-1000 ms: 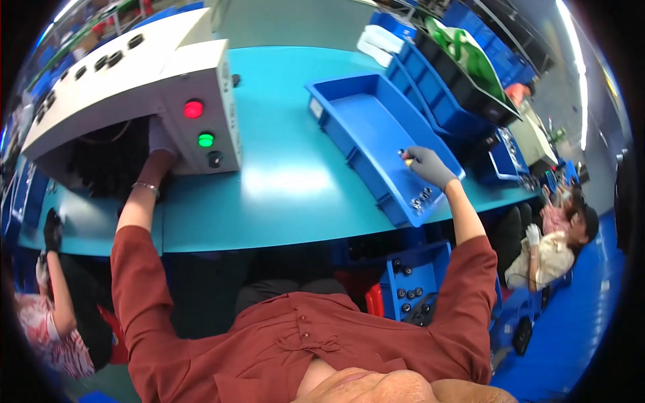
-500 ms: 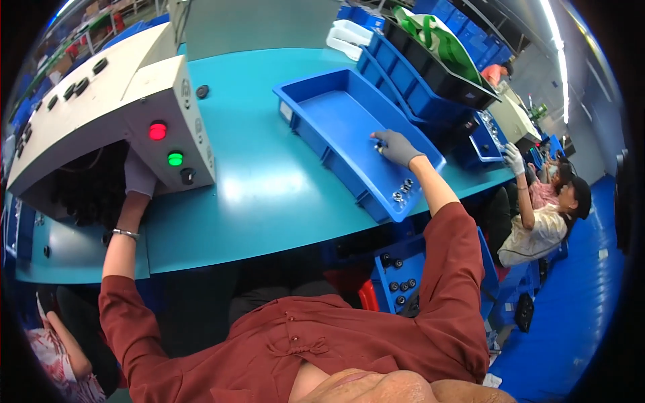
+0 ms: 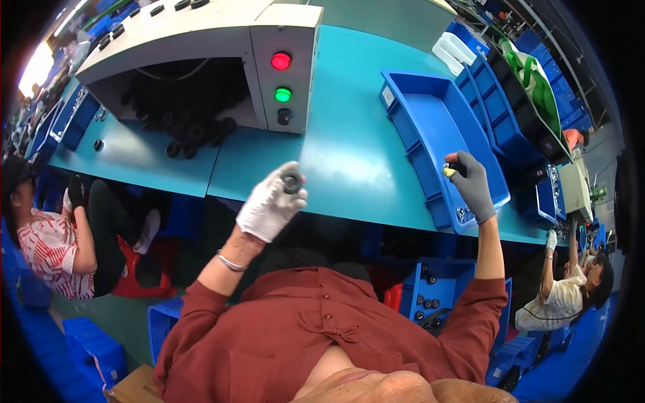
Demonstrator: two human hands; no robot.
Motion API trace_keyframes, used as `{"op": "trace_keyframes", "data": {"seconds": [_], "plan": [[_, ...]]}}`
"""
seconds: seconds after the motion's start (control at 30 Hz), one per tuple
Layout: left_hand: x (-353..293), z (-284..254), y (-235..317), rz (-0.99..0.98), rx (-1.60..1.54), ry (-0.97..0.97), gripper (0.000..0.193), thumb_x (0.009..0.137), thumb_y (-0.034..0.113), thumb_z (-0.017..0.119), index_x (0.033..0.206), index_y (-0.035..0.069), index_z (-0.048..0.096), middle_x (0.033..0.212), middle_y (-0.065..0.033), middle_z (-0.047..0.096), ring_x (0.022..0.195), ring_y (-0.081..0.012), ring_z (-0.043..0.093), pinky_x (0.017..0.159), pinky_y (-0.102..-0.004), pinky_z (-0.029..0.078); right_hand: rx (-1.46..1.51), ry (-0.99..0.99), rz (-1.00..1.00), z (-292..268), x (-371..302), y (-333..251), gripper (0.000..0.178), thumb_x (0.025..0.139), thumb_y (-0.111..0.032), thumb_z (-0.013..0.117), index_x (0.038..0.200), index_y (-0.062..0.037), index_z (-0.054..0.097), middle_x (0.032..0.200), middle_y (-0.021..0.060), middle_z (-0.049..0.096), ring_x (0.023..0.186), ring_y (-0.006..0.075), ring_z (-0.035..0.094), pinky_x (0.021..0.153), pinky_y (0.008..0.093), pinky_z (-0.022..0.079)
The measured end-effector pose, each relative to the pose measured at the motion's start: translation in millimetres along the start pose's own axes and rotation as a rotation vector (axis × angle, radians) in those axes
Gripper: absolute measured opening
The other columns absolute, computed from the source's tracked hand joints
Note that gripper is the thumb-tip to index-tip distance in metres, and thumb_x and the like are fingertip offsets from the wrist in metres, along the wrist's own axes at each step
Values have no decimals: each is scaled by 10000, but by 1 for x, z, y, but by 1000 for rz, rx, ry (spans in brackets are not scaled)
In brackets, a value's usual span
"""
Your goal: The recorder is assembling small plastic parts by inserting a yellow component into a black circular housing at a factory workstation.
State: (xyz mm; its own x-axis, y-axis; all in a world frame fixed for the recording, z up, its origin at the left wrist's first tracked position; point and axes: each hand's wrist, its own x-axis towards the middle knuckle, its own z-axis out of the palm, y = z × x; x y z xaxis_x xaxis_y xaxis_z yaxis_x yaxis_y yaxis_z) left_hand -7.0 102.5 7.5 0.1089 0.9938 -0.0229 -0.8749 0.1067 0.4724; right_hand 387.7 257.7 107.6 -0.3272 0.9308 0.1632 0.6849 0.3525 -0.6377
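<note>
Over the bench's (image 3: 356, 134) near edge, your left hand (image 3: 272, 205) is pinching a ring (image 3: 291, 181) between thumb and curled fingers, its white glove turned so that the hole is facing up toward you, probably so that you are seeing straight into it. Above the blue tray (image 3: 430, 107), your right hand (image 3: 472, 187), in a grey glove, is pinching a small metal piece (image 3: 446, 166) at the tips of thumb and forefinger, likely because something that little is leaving room for nothing more (a bit of yellow is showing by those fingertips, too small to name). Loose metal bits (image 3: 462, 215) are lying in the tray's near end, presumably there for an easy reach. More black rings (image 3: 195, 131) are spilling from the machine's (image 3: 195, 37) dark mouth onto the bench on your left, so each hand seems to be having its own supply close by. As for looks, your ring is appearing dark, round and thick-walled, with a greyish sheen around its opening; the metal piece is glinting silver, its exact shape being too small to tell.
</note>
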Motion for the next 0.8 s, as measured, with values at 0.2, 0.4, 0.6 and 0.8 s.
{"op": "trace_keyframes", "data": {"seconds": [0.2,0.4,0.6,0.8], "plan": [[2,6,-53,-80,-133,-103,625,862,321,808,1360,68,528,1264,-96,593,957,-222,592,806,-305,537,429,-66,31,35,-58,-79,208,893,-27,692,1094,16,664,972,29,656,918,99,638,832,254,510],[2,10,-75,-99,-100,-129,600,897,368,765,1348,48,531,1247,-83,601,913,-221,574,780,-316,496,574,-132,40,78,-87,-83,233,865,3,698,1094,33,672,1036,60,639,974,121,635,878,259,506],[2,26,-78,-150,-158,-42,596,905,331,775,1350,29,521,1232,-124,598,999,-247,638,878,-349,577,708,-158,162,96,-88,-93,260,858,6,692,1118,16,678,1059,37,651,972,108,633,877,254,505],[3,37,-84,-51,48,65,530,950,301,729,1337,17,505,1231,-140,597,1007,-224,628,866,-340,559,910,-42,198,130,-105,-91,284,867,38,687,1147,-13,673,1066,12,678,988,84,630,874,232,508]]}}
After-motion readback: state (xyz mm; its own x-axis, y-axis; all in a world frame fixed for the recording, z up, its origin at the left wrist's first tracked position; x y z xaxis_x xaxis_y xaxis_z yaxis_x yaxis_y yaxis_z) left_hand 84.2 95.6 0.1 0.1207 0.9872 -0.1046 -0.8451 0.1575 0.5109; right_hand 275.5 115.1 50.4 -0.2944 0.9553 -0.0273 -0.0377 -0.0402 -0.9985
